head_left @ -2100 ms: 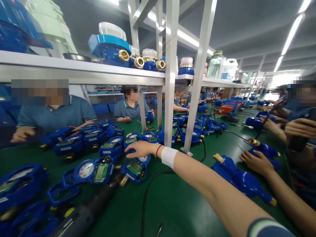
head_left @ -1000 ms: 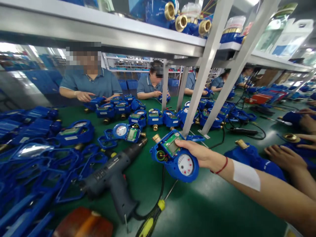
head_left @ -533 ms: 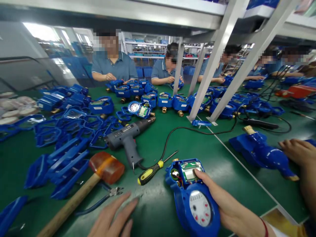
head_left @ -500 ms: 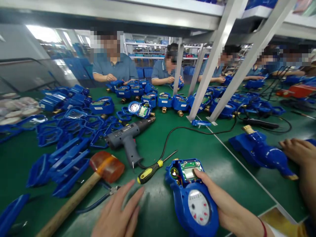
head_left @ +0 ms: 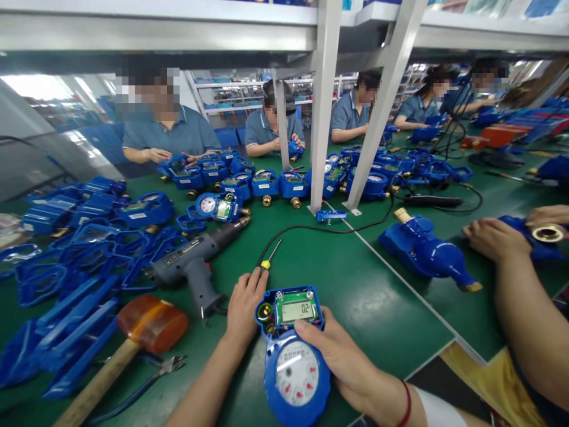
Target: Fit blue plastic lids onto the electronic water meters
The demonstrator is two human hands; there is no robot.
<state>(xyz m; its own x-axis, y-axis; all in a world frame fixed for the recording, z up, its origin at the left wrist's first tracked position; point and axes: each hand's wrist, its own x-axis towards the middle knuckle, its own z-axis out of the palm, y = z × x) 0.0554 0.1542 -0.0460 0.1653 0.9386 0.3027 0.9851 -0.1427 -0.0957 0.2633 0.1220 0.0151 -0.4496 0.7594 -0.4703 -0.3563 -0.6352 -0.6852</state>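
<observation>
- The blue meter (head_left: 297, 379) is at the front, over the green table (head_left: 360, 284); its little screen shows 0.2
- The right hand (head_left: 340, 356) grips the meter's right side, thumb by the screen
- The left hand (head_left: 243, 305), left of the meter, covers the screwdriver (head_left: 265, 264) handle; I can't tell how tightly
- Left of the meter: mallet (head_left: 153, 325); pliers (head_left: 168, 366); gray heat gun (head_left: 198, 261), farther back

Worn on the head, the single camera looks forward and down over two bare hands (head_left: 244, 302) close below, across a green-topped bench (head_left: 355, 279).
</observation>
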